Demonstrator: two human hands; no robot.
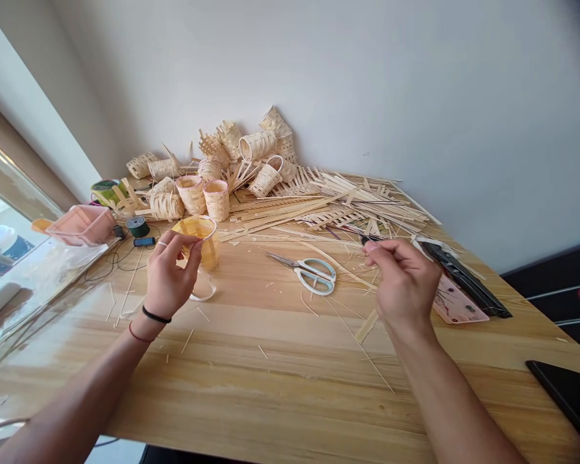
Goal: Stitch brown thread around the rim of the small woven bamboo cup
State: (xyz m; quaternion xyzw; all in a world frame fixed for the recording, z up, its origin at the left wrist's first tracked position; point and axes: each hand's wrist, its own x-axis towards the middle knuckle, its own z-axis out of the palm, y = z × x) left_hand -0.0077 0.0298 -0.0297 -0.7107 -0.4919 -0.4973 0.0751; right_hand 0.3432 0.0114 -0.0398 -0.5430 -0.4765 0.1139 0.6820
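A light wooden table fills the lower frame, running up to a white wall. Along its far edge, at upper centre, woven bamboo baskets lie heaped, with loose bamboo strips fanned out to their right. A pink plastic tray sits at the left, and a black flat case lies over a pink card at the right.

The left hand is closed around a yellowish round cup, its fingers curled over the rim, left of centre. A pale curled strip touches the table just beneath it. The right hand, well apart at centre right, pinches a small dark object, too small to identify. White-handled scissors lie between the hands. A green spool and a blue spool sit near the cup.
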